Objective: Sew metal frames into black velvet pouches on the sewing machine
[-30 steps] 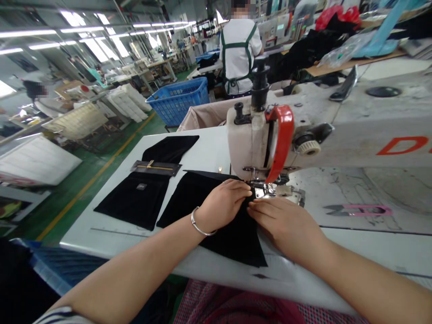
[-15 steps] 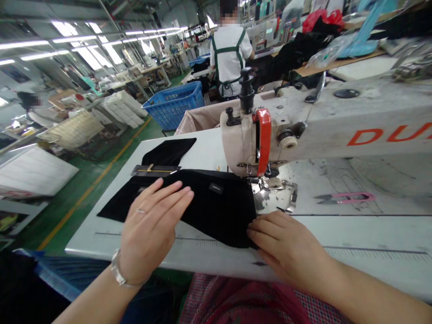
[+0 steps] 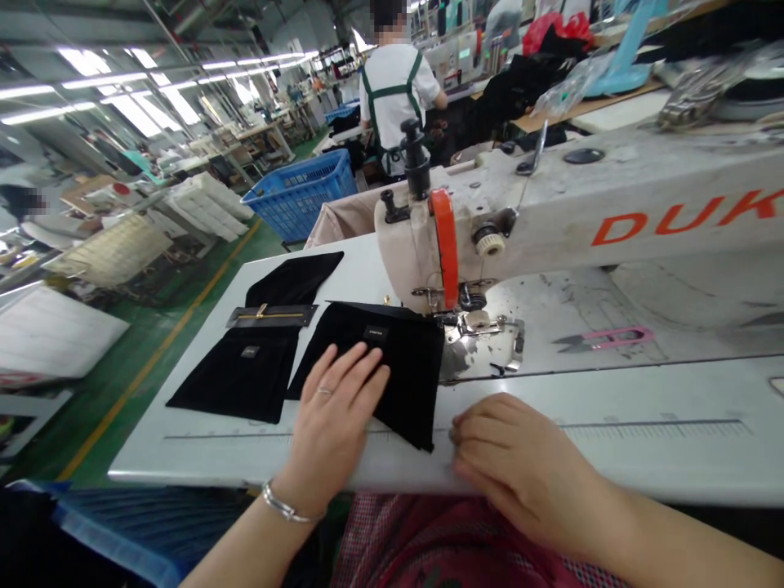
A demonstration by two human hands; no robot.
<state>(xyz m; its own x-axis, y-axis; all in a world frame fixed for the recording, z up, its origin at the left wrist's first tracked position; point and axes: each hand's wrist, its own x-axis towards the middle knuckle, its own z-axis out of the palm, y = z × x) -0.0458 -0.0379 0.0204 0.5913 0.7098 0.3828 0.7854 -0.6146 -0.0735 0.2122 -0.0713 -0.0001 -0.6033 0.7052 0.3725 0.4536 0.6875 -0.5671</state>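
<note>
My left hand [image 3: 343, 408] lies flat, fingers stretched, on a black fabric piece [image 3: 410, 376] with a small dark label [image 3: 376, 332]. The upper right corner of this piece reaches the presser foot area of the sewing machine [image 3: 539, 220]. Just right of the fabric, apart from it, my right hand [image 3: 520, 457] rests on the table with fingers curled together; anything in them is too hidden to name. Left of my left hand lies another labelled black piece [image 3: 233, 380]. Above it are a dark strip with a brass zipper [image 3: 275, 316] and a further black piece [image 3: 297, 278].
Pink-handled thread snips [image 3: 618, 336] lie on the machine bed. A printed ruler scale [image 3: 661, 426] runs along the white table [image 3: 184, 457]. Behind stand a blue plastic basket [image 3: 300, 196] and a person in a white shirt [image 3: 395, 90]. Another blue crate [image 3: 122, 531] sits below left.
My left hand has moved right, onto the labelled piece. The left-hand black piece now shows apart from it. My right hand has come off the fabric edge. The camera view has shifted slightly.
</note>
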